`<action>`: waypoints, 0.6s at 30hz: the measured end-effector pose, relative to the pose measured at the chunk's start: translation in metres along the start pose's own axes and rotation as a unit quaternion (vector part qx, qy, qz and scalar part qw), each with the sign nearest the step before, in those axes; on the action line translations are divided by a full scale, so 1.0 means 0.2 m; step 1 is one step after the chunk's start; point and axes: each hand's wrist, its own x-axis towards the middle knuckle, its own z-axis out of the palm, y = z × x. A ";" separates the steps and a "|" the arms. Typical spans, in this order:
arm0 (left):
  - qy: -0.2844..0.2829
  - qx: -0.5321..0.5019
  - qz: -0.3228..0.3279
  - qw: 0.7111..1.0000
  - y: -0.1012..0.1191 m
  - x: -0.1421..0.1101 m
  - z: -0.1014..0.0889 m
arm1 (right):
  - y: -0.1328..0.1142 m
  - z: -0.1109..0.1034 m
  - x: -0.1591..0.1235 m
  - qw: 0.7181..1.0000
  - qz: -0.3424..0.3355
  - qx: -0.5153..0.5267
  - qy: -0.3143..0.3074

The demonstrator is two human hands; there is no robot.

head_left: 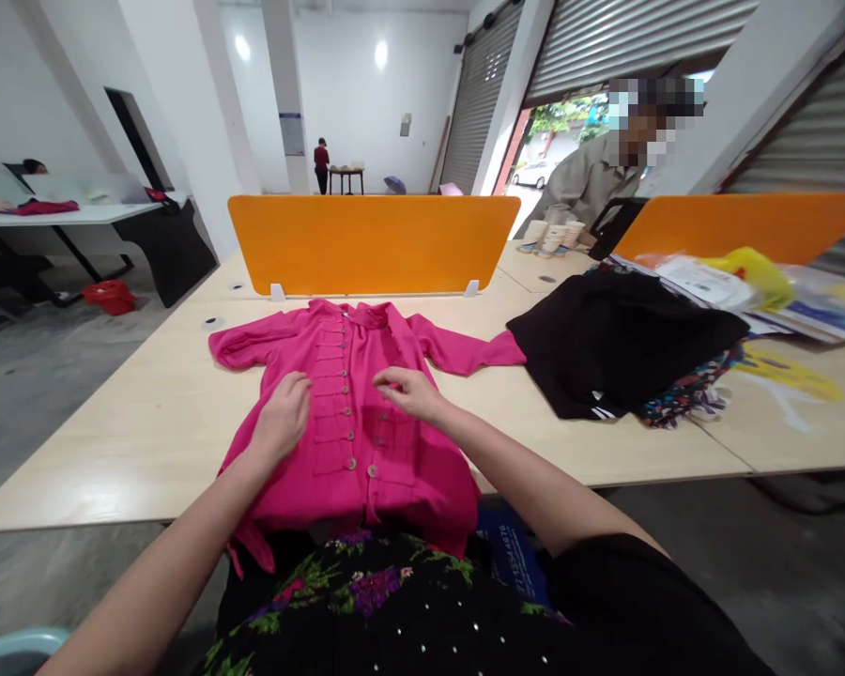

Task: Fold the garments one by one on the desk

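Observation:
A bright pink button-front shirt [356,413] lies spread face up on the pale wooden table [133,422], sleeves out to both sides, its hem hanging over the near edge. My left hand [282,418] rests on the shirt's left front panel with fingers curled down onto the cloth. My right hand [408,390] sits on the right front panel beside the button row, fingertips pinched together on the fabric near a button.
A black garment [620,343] lies over patterned cloth at the right, with plastic bags [760,282] behind it. Orange dividers [373,242] stand across the table's back. A person in grey [591,178] works beyond them by stacked cups [553,237]. Another person stands far back.

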 end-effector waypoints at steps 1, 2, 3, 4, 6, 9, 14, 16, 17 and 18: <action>-0.030 0.018 0.000 0.999 -0.02 0.08 0.07 | 0.09 0.00 0.07 0.999 -0.001 -0.032 0.018; -0.062 0.042 -0.008 0.997 -0.05 0.15 0.13 | 0.18 0.00 0.13 0.996 0.015 -0.078 0.032; -0.095 0.066 -0.024 0.993 -0.08 0.21 0.19 | 0.27 -0.02 0.18 0.989 0.050 -0.130 0.040; -0.128 0.089 -0.044 0.987 -0.11 0.26 0.24 | 0.36 -0.04 0.23 0.978 0.095 -0.180 0.043; -0.179 0.123 -0.084 0.973 -0.16 0.32 0.31 | 0.50 -0.11 0.29 0.952 0.180 -0.246 0.030; -0.204 0.148 -0.109 0.962 -0.21 0.34 0.35 | 0.59 -0.19 0.37 0.936 0.220 -0.274 0.022; -0.198 0.162 -0.095 0.962 -0.20 0.32 0.35 | 0.56 -0.14 0.54 0.932 0.181 -0.315 0.012; -0.198 0.162 -0.093 0.962 -0.19 0.32 0.34 | 0.56 -0.08 0.62 0.928 0.187 -0.323 -0.008; -0.198 0.160 -0.094 0.962 -0.19 0.32 0.34 | 0.57 -0.05 0.66 0.924 0.203 -0.324 -0.009; -0.198 0.158 -0.094 0.963 -0.19 0.32 0.34 | 0.58 -0.03 0.70 0.919 0.222 -0.325 -0.003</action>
